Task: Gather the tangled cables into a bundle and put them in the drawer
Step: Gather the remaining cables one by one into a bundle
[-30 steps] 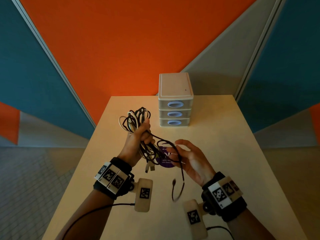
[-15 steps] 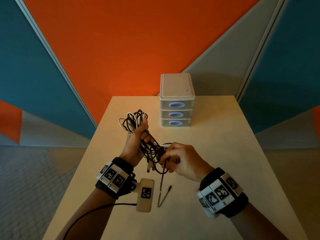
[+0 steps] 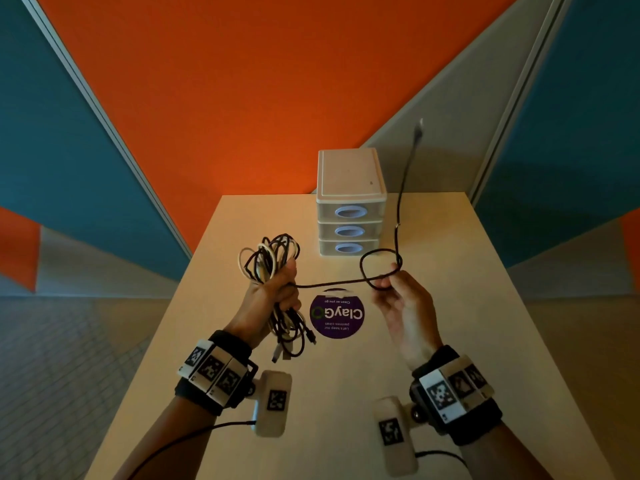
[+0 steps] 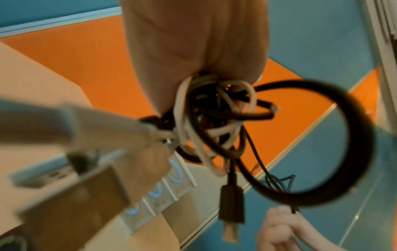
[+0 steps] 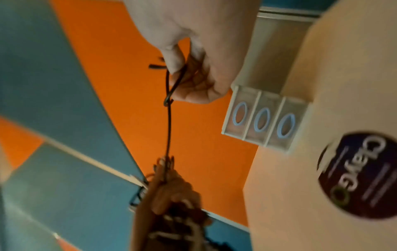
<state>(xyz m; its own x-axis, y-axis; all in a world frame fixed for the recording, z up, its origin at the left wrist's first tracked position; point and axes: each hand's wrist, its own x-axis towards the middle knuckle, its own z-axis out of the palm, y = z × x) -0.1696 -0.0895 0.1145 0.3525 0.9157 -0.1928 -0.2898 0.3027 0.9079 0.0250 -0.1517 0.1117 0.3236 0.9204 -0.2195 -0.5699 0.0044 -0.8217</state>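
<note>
Since half a second ago the right hand (image 3: 403, 306) has swung out to the side, away from the left hand (image 3: 273, 292), drawing one thin black cable strand (image 3: 332, 283) taut between them, its free plug end now whipped up in the air. That hand pinches the strand at a small loop, while the left hand is clenched round the tangled bundle of black and white cables (image 3: 268, 259), held above the pale wooden table (image 3: 450, 323). Plugs dangle below the fist; I judge they could snag, or the flicking end could pull loops loose. Between the hands, the round purple sticker (image 3: 337, 315) lies flat on the table. Farther back stands the small white three-drawer plastic unit (image 3: 349, 202); its drawers look closed, though blur leaves doubt, so one must open first.
</note>
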